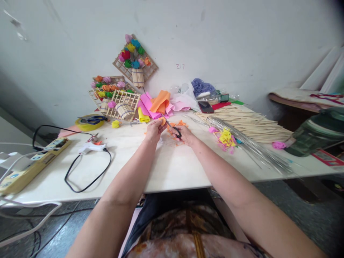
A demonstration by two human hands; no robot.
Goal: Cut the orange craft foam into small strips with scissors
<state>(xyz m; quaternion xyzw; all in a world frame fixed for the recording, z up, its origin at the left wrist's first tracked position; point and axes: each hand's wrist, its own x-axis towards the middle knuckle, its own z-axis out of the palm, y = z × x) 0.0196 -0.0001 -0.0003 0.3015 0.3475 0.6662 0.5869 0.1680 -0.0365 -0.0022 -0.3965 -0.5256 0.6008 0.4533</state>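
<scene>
Both forearms reach out over the white table (172, 172). The right hand (185, 135) is closed through the black handles of a pair of scissors (172, 129), whose blades slant up and left. The left hand (154, 129), fingers pinched together, grips a small orange paper piece (162, 122) right at the blade tips. Orange scraps (178, 125) lie just behind the hands. Farther back, rolled coloured paper sheets (156, 104) rest near the wall.
</scene>
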